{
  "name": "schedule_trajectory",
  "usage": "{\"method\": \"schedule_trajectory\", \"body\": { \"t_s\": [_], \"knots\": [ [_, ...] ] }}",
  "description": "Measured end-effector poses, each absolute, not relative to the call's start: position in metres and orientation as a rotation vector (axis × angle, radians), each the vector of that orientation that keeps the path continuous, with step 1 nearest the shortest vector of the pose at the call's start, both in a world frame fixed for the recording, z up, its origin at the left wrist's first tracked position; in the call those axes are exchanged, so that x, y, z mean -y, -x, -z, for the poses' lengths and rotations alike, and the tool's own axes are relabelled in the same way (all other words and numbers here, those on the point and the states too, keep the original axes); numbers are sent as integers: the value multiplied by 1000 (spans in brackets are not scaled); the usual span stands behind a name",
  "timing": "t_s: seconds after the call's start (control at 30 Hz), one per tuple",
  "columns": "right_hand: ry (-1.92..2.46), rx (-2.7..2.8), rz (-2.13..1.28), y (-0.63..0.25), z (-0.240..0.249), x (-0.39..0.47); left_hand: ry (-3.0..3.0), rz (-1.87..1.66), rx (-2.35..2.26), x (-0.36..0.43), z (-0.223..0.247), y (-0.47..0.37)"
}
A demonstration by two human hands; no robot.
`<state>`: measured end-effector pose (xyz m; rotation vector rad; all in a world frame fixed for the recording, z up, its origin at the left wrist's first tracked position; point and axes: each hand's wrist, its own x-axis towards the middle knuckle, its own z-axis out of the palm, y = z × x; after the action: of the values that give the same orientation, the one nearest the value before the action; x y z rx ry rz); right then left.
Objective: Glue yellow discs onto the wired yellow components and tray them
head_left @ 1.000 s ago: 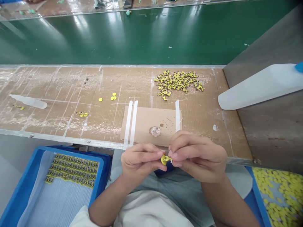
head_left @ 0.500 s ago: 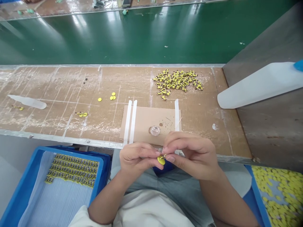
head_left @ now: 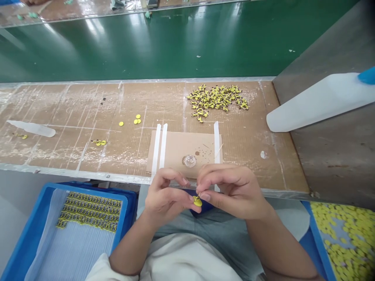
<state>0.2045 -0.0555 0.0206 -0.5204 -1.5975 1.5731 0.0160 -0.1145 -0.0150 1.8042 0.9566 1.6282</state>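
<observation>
Left hand [head_left: 168,199] looser than half second ago: forefinger lifted clear, thumb touching yellow disc [head_left: 197,202]; right hand [head_left: 236,191] pinching small part [head_left: 199,196] at disc, likely bearing hold alone; disc at six o'clock from clear dish [head_left: 189,160].

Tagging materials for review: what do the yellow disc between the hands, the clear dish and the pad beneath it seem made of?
Yellow disc: perhaps plastic or rubber, smooth, evenly coloured.
Dish: glass or clear plastic, glossy, see-through with highlights.
Pad: likely cardboard, matte brown.
</observation>
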Motion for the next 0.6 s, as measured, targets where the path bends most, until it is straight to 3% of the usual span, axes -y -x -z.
{"method": "schedule_trajectory", "body": {
  "t_s": [0.6],
  "knots": [
    [434, 1658, -1587, -208, -19, 52, -1791, -1665, -943, 113, 15, -15]
  ]
}}
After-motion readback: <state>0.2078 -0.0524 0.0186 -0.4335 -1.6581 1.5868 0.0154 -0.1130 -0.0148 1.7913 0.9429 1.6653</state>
